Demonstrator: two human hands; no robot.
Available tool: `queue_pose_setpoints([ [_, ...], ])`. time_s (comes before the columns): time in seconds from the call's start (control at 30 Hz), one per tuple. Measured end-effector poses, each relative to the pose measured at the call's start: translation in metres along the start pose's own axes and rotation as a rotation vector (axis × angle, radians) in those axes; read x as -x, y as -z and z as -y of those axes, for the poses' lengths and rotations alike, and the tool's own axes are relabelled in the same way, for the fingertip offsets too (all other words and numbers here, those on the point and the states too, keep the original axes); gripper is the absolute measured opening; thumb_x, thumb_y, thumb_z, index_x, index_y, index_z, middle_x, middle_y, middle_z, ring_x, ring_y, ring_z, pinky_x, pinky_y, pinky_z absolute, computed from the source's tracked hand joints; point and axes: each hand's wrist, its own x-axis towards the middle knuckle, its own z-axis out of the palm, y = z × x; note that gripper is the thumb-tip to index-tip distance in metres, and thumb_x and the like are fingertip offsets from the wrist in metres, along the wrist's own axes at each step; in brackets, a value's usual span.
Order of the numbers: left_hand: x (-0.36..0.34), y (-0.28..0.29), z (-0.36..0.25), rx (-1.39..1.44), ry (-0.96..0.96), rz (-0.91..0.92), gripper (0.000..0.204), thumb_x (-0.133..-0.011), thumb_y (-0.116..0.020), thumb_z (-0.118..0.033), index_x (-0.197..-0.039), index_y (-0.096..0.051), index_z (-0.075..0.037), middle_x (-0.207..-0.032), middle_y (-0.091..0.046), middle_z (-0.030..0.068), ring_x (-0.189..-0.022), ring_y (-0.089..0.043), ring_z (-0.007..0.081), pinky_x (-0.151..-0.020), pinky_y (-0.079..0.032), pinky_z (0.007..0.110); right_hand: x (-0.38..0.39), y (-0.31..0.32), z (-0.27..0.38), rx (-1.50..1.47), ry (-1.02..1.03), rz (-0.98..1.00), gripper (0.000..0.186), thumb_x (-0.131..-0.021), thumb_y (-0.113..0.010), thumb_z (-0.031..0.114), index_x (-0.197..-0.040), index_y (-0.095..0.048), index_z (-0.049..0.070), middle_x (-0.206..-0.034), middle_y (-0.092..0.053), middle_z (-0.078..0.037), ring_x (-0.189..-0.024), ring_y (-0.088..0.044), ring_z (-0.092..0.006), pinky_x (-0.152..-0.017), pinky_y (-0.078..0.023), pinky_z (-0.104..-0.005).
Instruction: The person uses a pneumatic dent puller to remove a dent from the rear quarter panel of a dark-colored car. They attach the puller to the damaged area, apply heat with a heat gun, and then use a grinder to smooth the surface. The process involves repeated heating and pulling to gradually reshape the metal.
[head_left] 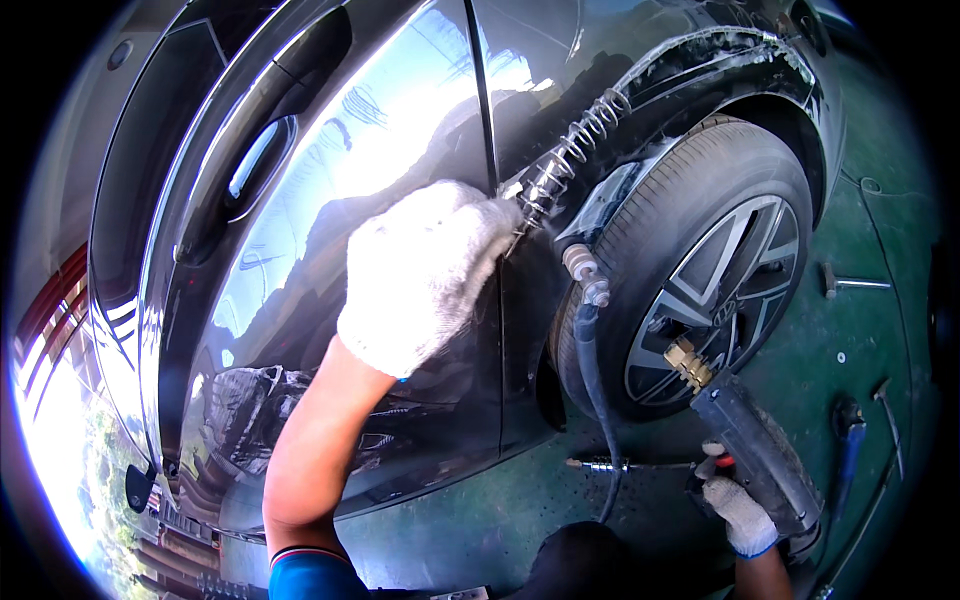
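My left hand (425, 275), in a white knit glove, is closed round the near end of a rod with a coil spring (578, 150) on it. The rod slants up and away across the dark car's side panel (540, 90), above the wheel. Low on the right, my gloved right hand (738, 515) grips a bulky dark gun-shaped tool (755, 440) near a red trigger-like part. Its brass nose (688, 364) points toward the wheel (715, 270). A dark cable (598, 390) hangs from a metal connector (585, 272) beside the tyre.
The wheel arch rim (700, 42) has whitish, scuffed edges. On the green floor (860, 310) lie a hammer (855, 282), a blue-handled tool (848, 440), another thin hammer-like tool (890, 420) and a metal rod (630, 466). The car door (400, 130) with its handle (262, 165) stands to the left.
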Motion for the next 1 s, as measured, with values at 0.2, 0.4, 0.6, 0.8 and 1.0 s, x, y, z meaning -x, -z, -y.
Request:
queue_pose_setpoints([
  [0.2, 0.003, -0.001, 0.006, -0.039, -0.052, -0.022, 0.023, -0.079, -0.074, -0.013, -0.102, -0.071, -0.013, -0.089, -0.064, 0.0053, -0.081, -0.065, 0.0274, -0.066, -0.053, 0.039, -0.004, -0.013, 0.012, -0.196, -0.142, -0.072, 0.064, -0.075, -0.08, -0.003, -0.133, -0.056, 0.003, -0.114, -0.066, -0.012, -0.089, -0.065, -0.0184, -0.077, -0.057, -0.0322],
  [0.4, 0.001, -0.003, 0.006, -0.032, -0.069, -0.004, 0.023, -0.078, -0.075, -0.016, -0.1, -0.071, -0.014, -0.088, -0.064, 0.0047, -0.08, -0.064, 0.0268, -0.065, -0.052, 0.039, -0.01, -0.014, 0.026, 0.387, 0.096, 0.066, 0.062, -0.07, -0.078, -0.003, -0.129, -0.058, -0.001, -0.097, -0.069, -0.009, -0.081, -0.067, -0.0183, -0.075, -0.057, -0.0311],
  [0.6, -0.006, -0.003, 0.011, -0.012, -0.119, 0.034, 0.022, -0.078, -0.075, -0.016, -0.099, -0.071, -0.014, -0.087, -0.064, 0.0051, -0.08, -0.064, 0.0272, -0.065, -0.052, 0.039, -0.025, -0.043, 0.039, 0.339, 0.492, -0.019, 0.067, -0.069, -0.083, 0.004, -0.13, -0.055, -0.004, -0.097, -0.069, -0.01, -0.08, -0.067, -0.0152, -0.074, -0.056, -0.0289],
  [0.8, -0.008, -0.001, 0.019, -0.018, -0.204, 0.064, 0.023, -0.077, -0.072, -0.016, -0.099, -0.071, -0.012, -0.086, -0.062, 0.0053, -0.08, -0.063, 0.027, -0.065, -0.052, 0.039, -0.057, -0.074, 0.081, 0.485, 0.695, 0.095, 0.068, -0.072, -0.083, 0.01, -0.132, -0.054, -0.006, -0.099, -0.07, -0.011, -0.083, -0.069, -0.0176, -0.078, -0.057, -0.0311],
  [1.0, -0.01, 0.001, 0.024, -0.068, -0.254, 0.082, 0.024, -0.076, -0.07, -0.016, -0.1, -0.071, -0.014, -0.084, -0.059, 0.0044, -0.079, -0.062, 0.0259, -0.065, -0.051, 0.039, -0.075, -0.092, 0.087, 0.6, 0.743, 0.042, 0.059, -0.08, -0.082, 0.022, -0.128, -0.058, -0.002, -0.113, -0.069, -0.017, -0.096, -0.073, -0.0296, -0.084, -0.06, -0.0388],
])
